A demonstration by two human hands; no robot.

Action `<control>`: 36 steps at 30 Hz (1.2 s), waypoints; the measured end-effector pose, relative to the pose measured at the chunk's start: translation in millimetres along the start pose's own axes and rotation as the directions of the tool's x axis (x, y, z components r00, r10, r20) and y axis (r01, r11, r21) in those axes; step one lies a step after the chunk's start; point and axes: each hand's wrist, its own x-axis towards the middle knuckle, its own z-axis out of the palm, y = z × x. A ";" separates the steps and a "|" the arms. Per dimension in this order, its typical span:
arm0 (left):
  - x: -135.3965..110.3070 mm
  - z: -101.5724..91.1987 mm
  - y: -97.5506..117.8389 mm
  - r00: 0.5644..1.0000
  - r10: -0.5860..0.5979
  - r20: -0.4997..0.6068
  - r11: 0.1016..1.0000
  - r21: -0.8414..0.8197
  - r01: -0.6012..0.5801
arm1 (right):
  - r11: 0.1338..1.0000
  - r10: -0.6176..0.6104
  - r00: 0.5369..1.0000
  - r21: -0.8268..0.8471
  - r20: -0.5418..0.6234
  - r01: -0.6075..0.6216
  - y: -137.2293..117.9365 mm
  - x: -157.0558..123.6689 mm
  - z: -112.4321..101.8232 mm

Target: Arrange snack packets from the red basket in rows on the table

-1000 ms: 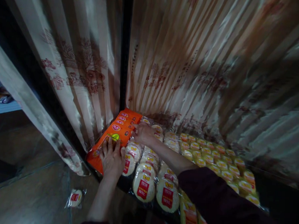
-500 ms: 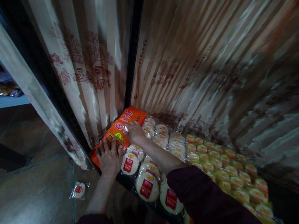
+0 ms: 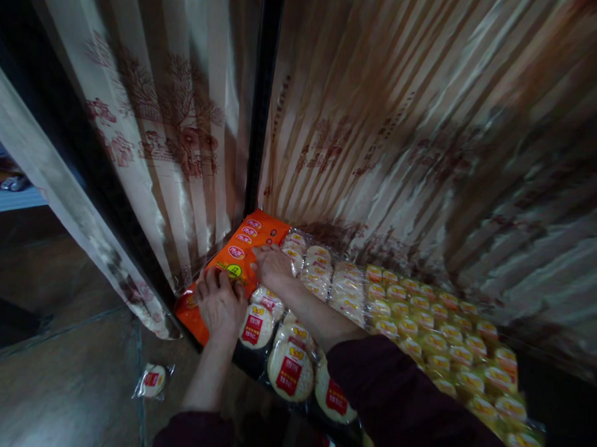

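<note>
Orange snack packets [image 3: 258, 228] lie overlapped in a row at the shelf's left end, with ovals of white lettering and a yellow-green spot. My left hand [image 3: 221, 304] rests on the front packet, its fingers apart and slightly bent. On the same packet's right side lies my right hand [image 3: 275, 270], fingers stretched leftward across the orange film. Its palm side is hidden. Just right of both hands stand rows of clear-wrapped white rice crackers [image 3: 291, 372] with red labels. My right forearm passes over these rows and covers part of them.
Yellow-wrapped round snacks [image 3: 437, 341] fill the shelf further right. A dark upright post [image 3: 265, 102] and a pleated printed curtain [image 3: 178, 124] border the corner. One wrapped cracker [image 3: 152, 380] lies on the tiled floor [image 3: 85, 372] at lower left.
The view has shifted slightly, so the scene sits a little further left. My left fingers have bent more and drawn together on the packet. My right hand stays at its right side.
</note>
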 end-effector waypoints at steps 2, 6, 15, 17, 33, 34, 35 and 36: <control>7.6 3.2 2.9 0.999 0.044 -0.008 0.998 -0.035 -0.044 | 0.995 0.018 0.999 0.103 -0.031 -0.014 4.9 4.6 3.0; 26.5 15.4 5.6 0.990 0.138 0.014 0.988 -0.072 -0.136 | 0.773 0.178 0.984 0.619 -0.008 -0.135 17.2 16.6 8.9; 44.9 34.5 1.3 0.998 0.043 0.054 0.999 0.009 -0.044 | 0.425 0.075 0.968 0.871 0.238 -0.247 47.6 23.5 -0.1; 45.5 35.9 -0.8 0.997 0.052 0.053 0.998 0.032 -0.054 | 0.517 0.044 0.964 0.819 0.264 -0.248 46.6 27.2 2.0; 46.7 43.9 -2.6 0.993 0.095 0.064 0.994 -0.059 -0.091 | 0.921 0.072 0.997 0.385 -0.013 -0.061 33.2 22.5 2.5; 47.1 44.7 -3.1 0.994 0.091 0.053 0.994 -0.068 -0.087 | 0.883 0.101 0.995 0.460 -0.002 -0.088 32.2 24.8 3.3; 47.5 45.4 -3.4 0.995 0.095 0.041 0.993 -0.074 -0.092 | 0.851 0.129 0.991 0.512 0.017 -0.120 31.5 26.5 3.5; 48.0 46.0 -3.5 0.993 0.111 0.028 0.991 -0.078 -0.109 | 0.838 0.156 0.987 0.525 0.037 -0.152 31.2 27.3 3.1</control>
